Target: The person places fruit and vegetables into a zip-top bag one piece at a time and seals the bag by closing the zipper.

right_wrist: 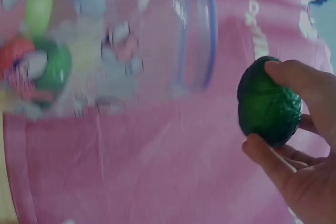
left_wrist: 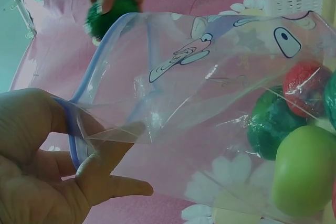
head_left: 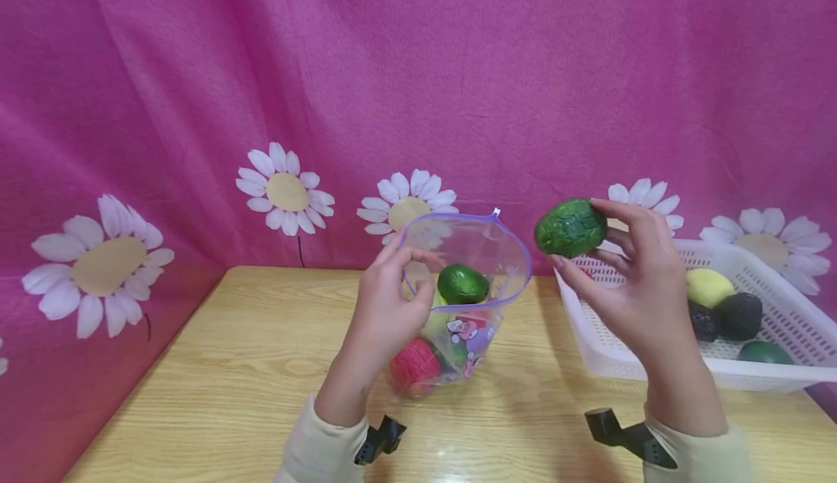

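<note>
My left hand [head_left: 392,294] holds the purple-edged mouth of a clear zip bag [head_left: 464,328] with cartoon prints, keeping the mouth spread. In the left wrist view some of its fingers reach inside the rim. Within the bag are a smooth dark green fruit [head_left: 463,284], a red textured ball-like fruit [head_left: 415,365] and a light green oval one [left_wrist: 303,171]. Right of the bag mouth and slightly above it, my right hand [head_left: 644,272] pinches a wrinkled green oval fruit [head_left: 571,228] between thumb and fingertips, in the air.
A white slotted plastic basket [head_left: 588,345] stands on the right of the wooden table [head_left: 261,367]. It contains a yellow fruit [head_left: 709,287], a dark avocado-like fruit [head_left: 740,316] and a green one [head_left: 765,352]. Behind the table hangs a pink cloth [head_left: 418,69] printed with daisies.
</note>
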Demonstrator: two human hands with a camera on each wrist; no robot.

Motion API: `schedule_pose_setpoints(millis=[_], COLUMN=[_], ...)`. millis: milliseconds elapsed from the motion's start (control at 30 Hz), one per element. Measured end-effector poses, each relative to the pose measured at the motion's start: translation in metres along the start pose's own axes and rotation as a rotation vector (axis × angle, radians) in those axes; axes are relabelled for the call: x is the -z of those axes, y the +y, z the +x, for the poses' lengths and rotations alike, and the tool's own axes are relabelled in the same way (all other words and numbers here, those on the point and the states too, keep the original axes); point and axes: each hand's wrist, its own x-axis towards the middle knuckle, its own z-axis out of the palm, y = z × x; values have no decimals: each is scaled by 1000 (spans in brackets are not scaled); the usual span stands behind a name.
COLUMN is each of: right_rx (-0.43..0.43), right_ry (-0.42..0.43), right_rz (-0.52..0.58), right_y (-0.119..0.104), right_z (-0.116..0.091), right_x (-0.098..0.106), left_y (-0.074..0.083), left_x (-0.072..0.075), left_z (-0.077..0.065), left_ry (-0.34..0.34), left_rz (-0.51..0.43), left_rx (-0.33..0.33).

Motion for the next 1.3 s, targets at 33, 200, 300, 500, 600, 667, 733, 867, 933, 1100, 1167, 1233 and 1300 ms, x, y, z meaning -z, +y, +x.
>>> schedule_pose_setpoints(millis=[33, 200, 300, 500, 600, 667, 733, 867, 933, 1100, 1167, 1233, 1300], right_rx=[35, 118, 144, 190, 200, 201, 188, 132, 103, 51, 22, -24, -81], right_ry=[3, -32, -59, -131, -182, -207, -223, -258, -273, -300, -324, -359, -392], right_rz=[25, 54, 39, -4, -63, -99, -129, -152, -168, -235, -231, -189, -131], right_y=[-4, -15, -16, -15, -13, -11, -10, -9, -9, -10, -11, -13, -15], right_z=[-1, -7, -9, -11, -12, -12, -12, -12, -12, -13, -13, -13, -13], right_x=[-4, -20, -26, -32, -31, -30, -29, -25, -24, -23, -25, -27, -29], left_y=[0, 2, 3, 4, 4, 3, 3, 3, 3, 4, 4, 4, 3], left_x=[0, -1, -1, 0, 0, 0, 0, 0, 1, 1, 1, 3, 6], left_z=[0, -1, -1, -2, -3, -3, -3, -2, -2, -2, -3, -4, -4], left_ry=[-1, -53, -106, -145, -146, -146, -146, -141, -135, -135, -158, -218, -311], left_rz=[-1, 13, 9, -15, -24, -27, -27, -18, -13, 0, 5, 12, 5], left_rx=[-7, -21, -10, -11, -16, -19, -22, -26, -23, -31, -42, -53, -56])
